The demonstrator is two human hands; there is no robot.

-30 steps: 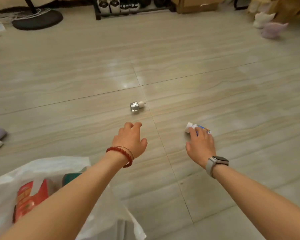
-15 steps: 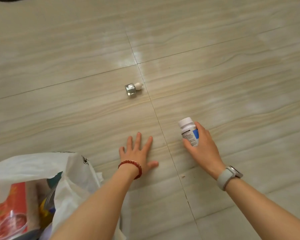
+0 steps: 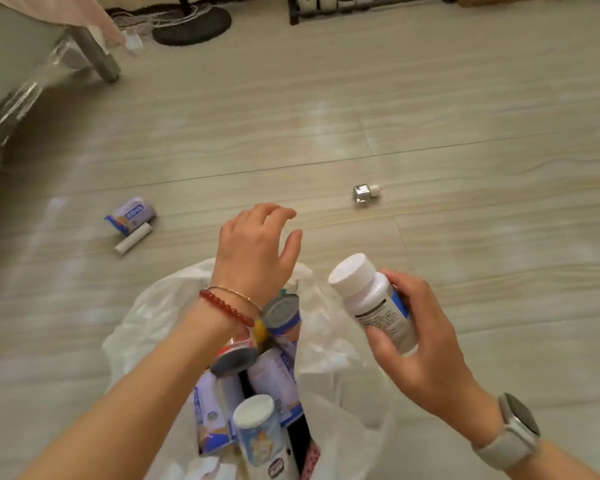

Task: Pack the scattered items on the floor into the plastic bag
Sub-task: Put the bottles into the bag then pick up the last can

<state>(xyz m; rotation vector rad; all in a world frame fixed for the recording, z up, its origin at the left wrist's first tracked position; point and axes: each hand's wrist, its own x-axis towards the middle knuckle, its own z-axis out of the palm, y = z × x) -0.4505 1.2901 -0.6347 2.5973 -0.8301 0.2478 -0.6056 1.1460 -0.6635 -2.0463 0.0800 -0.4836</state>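
A white plastic bag lies open on the floor below me, holding cans, tubes and boxes. My right hand grips a white pill bottle with a blue label, held in the air over the bag's right edge. My left hand hovers above the bag's far rim with fingers spread and nothing in it. On the floor beyond lie a small silver cube bottle with a white cap, a purple packet and a white stick.
A metal furniture leg and draped cloth stand at the upper left. A black round fan base with cables sits at the back. A shoe rack runs along the far wall. Pale wood-pattern floor tiles stretch around.
My right hand has lifted the pill bottle off the floor and carried it over the bag. My left hand has risen from the floor to above the bag's rim. My view swung left.
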